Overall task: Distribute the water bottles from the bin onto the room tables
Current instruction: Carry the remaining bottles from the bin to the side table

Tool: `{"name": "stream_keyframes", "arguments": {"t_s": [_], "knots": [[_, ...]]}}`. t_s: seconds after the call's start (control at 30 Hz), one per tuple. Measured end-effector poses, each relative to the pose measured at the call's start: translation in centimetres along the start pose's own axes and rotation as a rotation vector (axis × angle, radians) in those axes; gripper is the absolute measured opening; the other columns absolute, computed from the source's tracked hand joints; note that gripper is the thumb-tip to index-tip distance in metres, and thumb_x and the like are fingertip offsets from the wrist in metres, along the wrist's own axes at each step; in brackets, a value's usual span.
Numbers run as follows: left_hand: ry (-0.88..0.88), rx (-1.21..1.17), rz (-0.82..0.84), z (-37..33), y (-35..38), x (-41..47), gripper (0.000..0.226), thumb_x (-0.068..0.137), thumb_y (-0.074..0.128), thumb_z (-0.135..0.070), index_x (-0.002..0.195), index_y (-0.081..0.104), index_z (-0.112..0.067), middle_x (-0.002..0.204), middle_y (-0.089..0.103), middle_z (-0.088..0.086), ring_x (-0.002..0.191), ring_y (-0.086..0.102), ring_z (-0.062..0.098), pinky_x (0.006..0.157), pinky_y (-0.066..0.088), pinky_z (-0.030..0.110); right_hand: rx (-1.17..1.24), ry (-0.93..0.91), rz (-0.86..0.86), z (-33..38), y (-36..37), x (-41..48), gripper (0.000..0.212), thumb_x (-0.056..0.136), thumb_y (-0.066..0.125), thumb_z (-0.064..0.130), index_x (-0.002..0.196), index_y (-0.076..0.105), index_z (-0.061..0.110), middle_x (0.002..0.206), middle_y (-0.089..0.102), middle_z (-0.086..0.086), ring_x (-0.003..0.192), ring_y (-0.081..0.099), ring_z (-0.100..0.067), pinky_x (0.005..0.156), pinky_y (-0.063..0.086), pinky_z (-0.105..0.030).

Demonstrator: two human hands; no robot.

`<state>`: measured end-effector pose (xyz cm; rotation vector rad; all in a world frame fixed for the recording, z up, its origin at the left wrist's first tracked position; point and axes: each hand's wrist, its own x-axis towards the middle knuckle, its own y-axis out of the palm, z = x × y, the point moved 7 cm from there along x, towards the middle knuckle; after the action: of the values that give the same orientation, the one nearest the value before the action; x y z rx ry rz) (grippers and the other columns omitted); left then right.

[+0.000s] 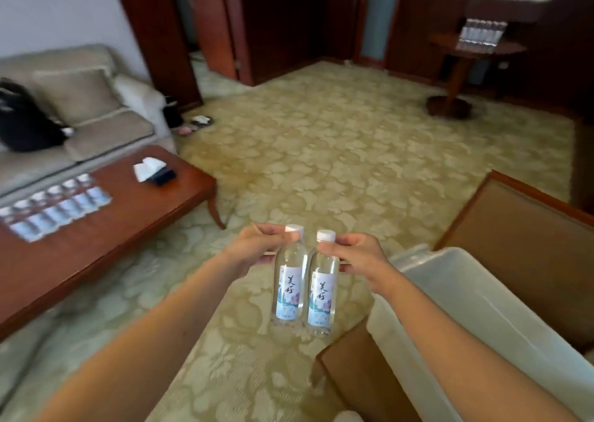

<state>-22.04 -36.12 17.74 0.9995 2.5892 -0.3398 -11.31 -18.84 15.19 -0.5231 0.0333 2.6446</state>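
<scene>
Clear plastic bottles point(303, 280); glossy wood coffee table point(128, 209); patterned carpet point(353, 164)

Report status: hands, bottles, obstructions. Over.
Left hand pinches clear white-capped plastic water bottle at neck; right hand pinches second matching bottle. Both hang roughly upright over patterned carpet. Translucent plastic bin close right; open carpet ahead.

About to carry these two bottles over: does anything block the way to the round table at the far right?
Nothing visible does: open carpet lies between the two bottles and the round table. The bin sits lower right, off that path.
</scene>
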Motion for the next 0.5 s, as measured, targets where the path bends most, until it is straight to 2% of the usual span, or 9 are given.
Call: {"name": "stream_keyframes", "arguments": {"t_s": [0.1, 0.2, 0.33, 0.43, 0.5], "knots": [[-0.004, -0.048, -0.143, 1.3, -6.1, -4.1, 0.026, 0.08, 0.079, -0.03, 0.104, 0.076, -0.02, 0.099, 0.076, -0.004, 0.087, 0.067, 0.006, 0.078, 0.051, 0.02, -0.046, -0.021, 0.129, 1.4, 6.8, 0.5, 0.049, 0.062, 0.091, 0.025, 0.104, 0.073, 0.007, 0.09, 0.078, -0.004, 0.083, 0.074, -0.017, 0.077, 0.061, -0.035], [-0.004, -0.104, -0.276, 2.6, -11.5, -8.0, 0.023, 0.076, 0.081, -0.033, 0.097, 0.077, -0.023, 0.095, 0.076, -0.004, 0.086, 0.067, 0.009, 0.085, 0.051, 0.027, -0.117, -0.057, 0.247, 2.8, 13.3, 0.5, 0.056, 0.054, 0.092, 0.035, 0.101, 0.075, 0.011, 0.093, 0.078, -0.004, 0.093, 0.074, -0.02, 0.084, 0.061, -0.04], [-0.006, -0.178, -0.451, 4.3, -17.6, -12.9, 0.037, 0.065, 0.084, -0.039, 0.097, 0.077, -0.022, 0.093, 0.077, -0.003, 0.085, 0.07, 0.012, 0.079, 0.053, 0.028, -0.204, -0.103, 0.41, 4.6, 21.4, 0.5, 0.041, 0.066, 0.089, 0.03, 0.101, 0.075, 0.013, 0.095, 0.078, -0.002, 0.086, 0.074, -0.011, 0.069, 0.059, -0.029], [-0.01, -0.233, -0.573, 5.4, -21.4, -16.1, 0.022, 0.074, 0.082, -0.031, 0.093, 0.076, -0.022, 0.088, 0.077, -0.004, 0.081, 0.071, 0.009, 0.074, 0.052, 0.025, -0.276, -0.135, 0.516, 5.7, 27.1, 0.9, 0.043, 0.063, 0.09, 0.034, 0.099, 0.074, 0.015, 0.091, 0.078, 0.001, 0.09, 0.074, -0.014, 0.079, 0.061, -0.034], [-0.004, -0.259, -0.647, 6.1, -23.7, -17.8, 0.016, 0.077, 0.081, -0.029, 0.09, 0.076, -0.022, 0.084, 0.077, -0.005, 0.076, 0.07, 0.006, 0.073, 0.052, 0.024, -0.309, -0.158, 0.582, 6.5, 30.7, 1.0, 0.039, 0.065, 0.09, 0.034, 0.096, 0.073, 0.016, 0.089, 0.078, 0.002, 0.088, 0.073, -0.013, 0.072, 0.059, -0.03]]}}
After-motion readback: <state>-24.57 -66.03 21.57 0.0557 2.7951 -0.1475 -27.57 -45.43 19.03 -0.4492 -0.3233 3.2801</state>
